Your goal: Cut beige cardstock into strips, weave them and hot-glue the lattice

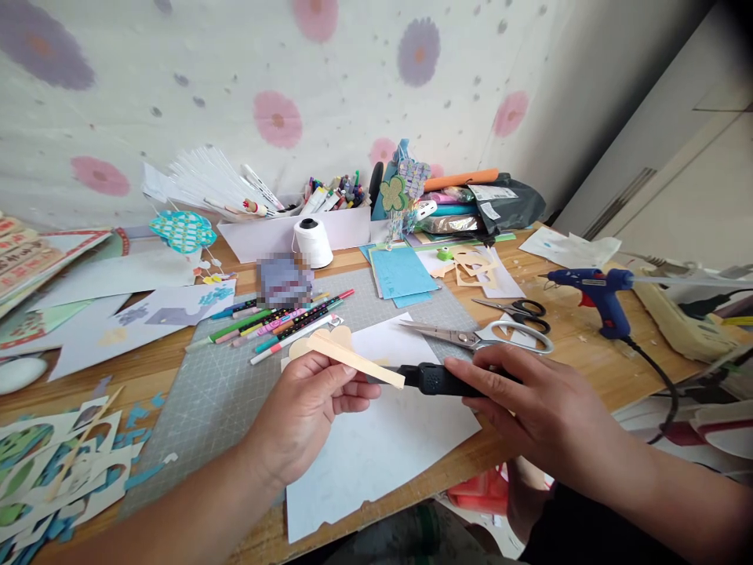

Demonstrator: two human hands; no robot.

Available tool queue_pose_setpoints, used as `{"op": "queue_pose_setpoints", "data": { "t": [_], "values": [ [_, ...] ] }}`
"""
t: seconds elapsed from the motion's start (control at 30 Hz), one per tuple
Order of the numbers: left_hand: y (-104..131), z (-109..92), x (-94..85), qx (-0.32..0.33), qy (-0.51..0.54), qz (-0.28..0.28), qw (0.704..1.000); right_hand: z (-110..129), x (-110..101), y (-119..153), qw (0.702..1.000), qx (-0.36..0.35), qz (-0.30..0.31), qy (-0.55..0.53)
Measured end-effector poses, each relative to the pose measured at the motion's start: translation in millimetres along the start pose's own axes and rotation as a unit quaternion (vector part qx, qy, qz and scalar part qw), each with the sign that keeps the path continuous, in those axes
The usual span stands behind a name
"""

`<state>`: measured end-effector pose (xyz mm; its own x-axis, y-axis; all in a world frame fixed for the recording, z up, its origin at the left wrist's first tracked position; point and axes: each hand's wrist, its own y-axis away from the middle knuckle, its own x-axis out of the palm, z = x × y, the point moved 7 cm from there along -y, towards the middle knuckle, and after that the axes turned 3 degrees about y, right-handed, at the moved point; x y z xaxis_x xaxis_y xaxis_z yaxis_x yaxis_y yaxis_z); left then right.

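Pinched between the thumb and fingers of my left hand (314, 400) is a narrow cream paper strip (376, 370), slanting down to the right. My right hand (532, 400) grips the black handle of a utility knife (438, 380); its blade passes behind the strip, and whether they touch is unclear. Behind my left fingers a cream scalloped paper shape (303, 343) shows in part. Below both hands a white sheet (365, 455) lies over the grey cutting mat (200, 408) and the table edge.
Large scissors (471, 335) and small black scissors (521, 310) lie beyond my right hand. A blue glue gun (600, 294) stands at right. Colored pens (288, 320), a white thread spool (313, 243) and blue paper (403, 271) are behind. Paper scraps (64, 471) lie at left.
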<state>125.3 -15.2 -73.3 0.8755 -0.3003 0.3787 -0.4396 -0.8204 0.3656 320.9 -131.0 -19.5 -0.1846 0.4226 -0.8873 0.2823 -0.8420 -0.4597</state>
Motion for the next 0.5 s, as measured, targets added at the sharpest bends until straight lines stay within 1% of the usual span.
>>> {"op": "queue_pose_setpoints", "data": {
  "t": [0.2,0.5],
  "values": [
    [3.0,-2.3,-1.1,-0.006,0.001,-0.015,1.000,0.7,-3.6,-0.7,1.000,-0.006,-0.004,-0.001],
    [3.7,-2.2,-1.1,-0.013,-0.015,-0.011,1.000,-0.5,-5.9,4.2,1.000,0.003,-0.001,-0.018]
  ]
}}
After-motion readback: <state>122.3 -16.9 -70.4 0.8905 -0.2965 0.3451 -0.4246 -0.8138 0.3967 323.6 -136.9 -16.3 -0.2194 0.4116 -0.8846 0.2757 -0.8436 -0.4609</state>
